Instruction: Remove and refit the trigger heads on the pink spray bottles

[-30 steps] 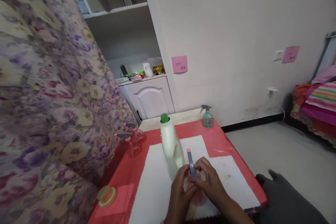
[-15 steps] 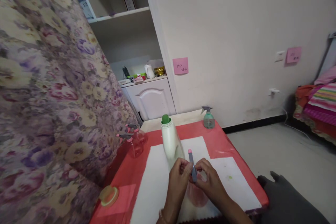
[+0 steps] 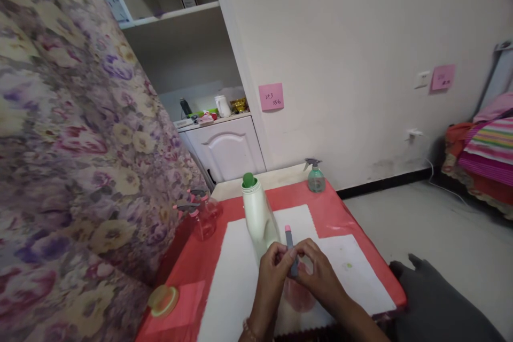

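A grey spray head with a pink nozzle tip points away from me, over a see-through pink bottle that stands on white paper. My left hand pinches the spray head from the left, fingers curled. From the right, the fingers of my right hand close on it too. The fingers hide its lower part, where it meets the bottle. Just beyond my left hand stands a pale green jug, its mouth uncapped around a green spout.
Two pink spray bottles stand at the left of the red-covered table; a green spray bottle is at the far right corner. A round yellowish lid lies near the left edge. A floral curtain hangs alongside.
The view has shifted slightly. Both hands stay at the spray head; the right fingers have moved a little higher and closer over it.
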`<state>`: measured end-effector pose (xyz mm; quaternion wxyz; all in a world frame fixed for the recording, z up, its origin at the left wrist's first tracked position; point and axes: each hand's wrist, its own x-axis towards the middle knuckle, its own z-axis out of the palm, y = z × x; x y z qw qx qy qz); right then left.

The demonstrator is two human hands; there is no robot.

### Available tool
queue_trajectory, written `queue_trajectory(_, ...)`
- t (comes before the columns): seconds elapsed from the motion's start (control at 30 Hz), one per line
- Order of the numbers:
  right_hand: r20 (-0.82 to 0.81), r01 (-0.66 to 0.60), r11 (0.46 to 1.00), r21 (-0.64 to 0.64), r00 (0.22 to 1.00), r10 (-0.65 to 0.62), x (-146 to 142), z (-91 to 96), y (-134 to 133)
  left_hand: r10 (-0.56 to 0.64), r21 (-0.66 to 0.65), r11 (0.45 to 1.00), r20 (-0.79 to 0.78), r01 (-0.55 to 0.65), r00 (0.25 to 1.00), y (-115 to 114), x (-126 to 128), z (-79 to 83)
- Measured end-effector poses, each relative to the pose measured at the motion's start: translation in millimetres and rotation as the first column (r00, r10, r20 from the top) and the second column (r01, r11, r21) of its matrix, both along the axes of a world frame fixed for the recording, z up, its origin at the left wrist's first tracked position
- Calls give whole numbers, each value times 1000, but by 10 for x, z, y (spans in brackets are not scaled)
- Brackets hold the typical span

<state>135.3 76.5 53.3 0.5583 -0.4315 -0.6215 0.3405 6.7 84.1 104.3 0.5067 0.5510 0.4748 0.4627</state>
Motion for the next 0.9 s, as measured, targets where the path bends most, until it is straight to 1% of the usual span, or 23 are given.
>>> queue_trajectory(0.1,-31,-125,992,7,992,125,50,62,-9,12,7,1000,3,-12,1000,-6,2,17)
queue_trajectory(0.17,-51,-153,988,9,987,153,48,59,2,19,15,1000,7,-19,1000,-5,6,21)
queue_trajectory(0.23,-80,-91,996,-7,993,90,6,18,19,16,11,1000,10,-16,1000,-1,8,14)
queue_trajectory(0.33,-91,98,994,-52,991,-102,-73,-45,24,12,-4,1000,-2,-12,1000,6,1,-9)
queue_trajectory(0.37,-87,134,989,-63,986,-140,-82,-49,16,12,-6,1000,-10,-12,1000,7,-4,-16)
queue_trajectory(0.4,-85,134,989,-67,987,-140,-78,-41,5,15,-5,1000,-19,-15,1000,8,-7,-21)
queue_trajectory(0.43,-88,91,994,-64,992,-96,-61,-25,-7,19,1,1000,-29,-19,999,8,-10,-24)
queue_trajectory(0.47,-96,13,999,-51,995,-18,-35,-3,-19,25,13,1000,-39,-24,999,9,-10,-24)
queue_trajectory(0.53,-112,-157,988,-8,981,155,19,32,-30,38,42,998,-46,-36,998,11,-7,-26)
queue_trajectory(0.57,-116,-203,979,8,972,203,34,36,-26,40,50,998,-44,-38,998,14,-4,-29)
queue_trajectory(0.6,-122,-205,979,12,971,205,37,30,-18,40,50,998,-41,-38,998,17,-1,-34)
queue_trajectory(0.63,-130,-165,986,2,978,164,26,14,-6,39,46,998,-38,-38,998,21,0,-42)
queue_trajectory(0.7,-137,-19,999,-44,990,13,-17,-24,14,39,28,999,-39,-38,999,27,-4,-60)
queue_trajectory(0.73,-132,44,997,-66,990,-52,-37,-36,18,39,25,999,-45,-38,998,29,-9,-67)
queue_trajectory(0.77,-125,74,994,-80,989,-84,-50,-37,16,39,29,999,-52,-38,998,29,-14,-70)
queue_trajectory(0.8,-123,59,995,-85,990,-70,-51,-27,10,35,36,999,-60,-32,998,28,-18,-71)
queue_trajectory(0.83,-124,3,997,-78,992,-13,-41,-10,1,31,46,999,-65,-28,997,26,-20,-68)
queue_trajectory(0.9,-132,-154,987,-35,980,149,-6,24,-14,28,61,998,-62,-24,998,20,-20,-59)
